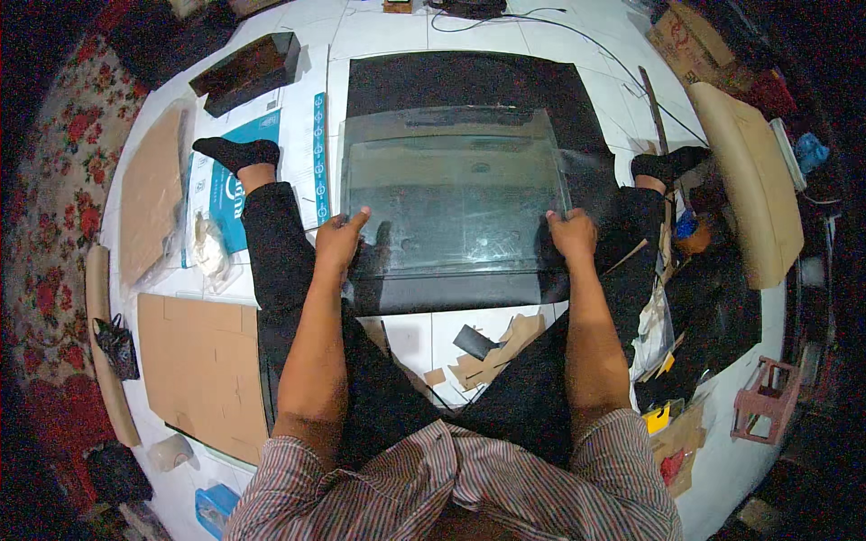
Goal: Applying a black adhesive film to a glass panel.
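A clear, reflective rectangular pane (460, 196), glass or plastic, is held between my two hands over a black sheet (467, 81) on the floor. My left hand (338, 237) grips its left edge, thumb on top. On the opposite edge, my right hand (574, 233) holds it the same way. Reflections and a bright glare spot show on the pane's surface. Whether it touches the black sheet or hovers just above it, I cannot tell. Cardboard scraps (504, 351) and a small dark piece (475, 342) lie on the tiles between my legs.
A cardboard sheet (203, 365) and a dark rectangular block (247, 73) lie to my left, near a blue-and-white printed sheet (254, 135). On the right are a roll of brown paper (744, 182), a pink plastic stool (764, 399) and a black cable (602, 47). My outstretched legs flank the pane.
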`<state>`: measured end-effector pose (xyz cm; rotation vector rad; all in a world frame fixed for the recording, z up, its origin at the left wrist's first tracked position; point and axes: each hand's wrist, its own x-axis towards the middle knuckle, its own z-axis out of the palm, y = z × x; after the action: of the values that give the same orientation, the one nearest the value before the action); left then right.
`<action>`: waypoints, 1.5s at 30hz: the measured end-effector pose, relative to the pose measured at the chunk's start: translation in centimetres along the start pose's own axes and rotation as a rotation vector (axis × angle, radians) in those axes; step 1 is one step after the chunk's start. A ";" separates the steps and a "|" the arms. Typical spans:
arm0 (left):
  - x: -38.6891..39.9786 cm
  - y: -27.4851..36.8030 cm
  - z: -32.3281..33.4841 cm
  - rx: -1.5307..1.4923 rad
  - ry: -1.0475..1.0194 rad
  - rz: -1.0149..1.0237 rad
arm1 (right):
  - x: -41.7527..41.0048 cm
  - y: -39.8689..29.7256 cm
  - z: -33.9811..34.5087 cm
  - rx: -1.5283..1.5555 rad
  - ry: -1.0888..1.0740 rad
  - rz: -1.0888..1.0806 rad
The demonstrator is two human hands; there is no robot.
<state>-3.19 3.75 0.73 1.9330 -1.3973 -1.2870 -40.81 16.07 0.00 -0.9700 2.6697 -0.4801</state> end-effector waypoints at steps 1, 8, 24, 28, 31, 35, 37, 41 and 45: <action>0.7 -0.7 0.1 -0.016 0.023 0.028 | -0.2 -0.3 -0.6 -0.013 -0.055 0.009; 0.3 -0.6 -0.5 -0.132 0.054 0.079 | 0.0 0.0 -0.1 -0.019 -0.062 0.029; -1.2 -0.1 -1.9 0.069 0.202 0.290 | -0.5 -0.8 2.7 0.044 0.109 -0.232; -3.4 0.9 -5.1 -0.146 0.169 0.338 | 0.2 1.0 3.4 0.282 -0.022 -0.275; -6.3 0.2 -10.1 -0.311 0.300 0.337 | -0.2 0.8 2.7 0.121 0.075 -0.270; -9.6 -7.2 -16.0 -0.314 0.476 0.217 | 1.7 2.2 3.1 0.089 0.023 -0.400; -13.0 -12.4 -18.2 -0.053 0.585 0.057 | 0.8 1.3 2.7 0.029 0.063 -0.384; -20.6 -25.8 -21.3 0.305 0.858 -0.147 | 0.7 2.0 3.0 0.026 0.124 -0.466; -32.1 -43.2 -24.9 0.515 0.919 -0.458 | 0.4 0.3 6.0 0.077 0.048 -0.606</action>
<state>38.04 45.81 -6.60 2.7563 -0.8490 -0.0294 -39.16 14.71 -5.67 -1.7599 2.3335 -0.7207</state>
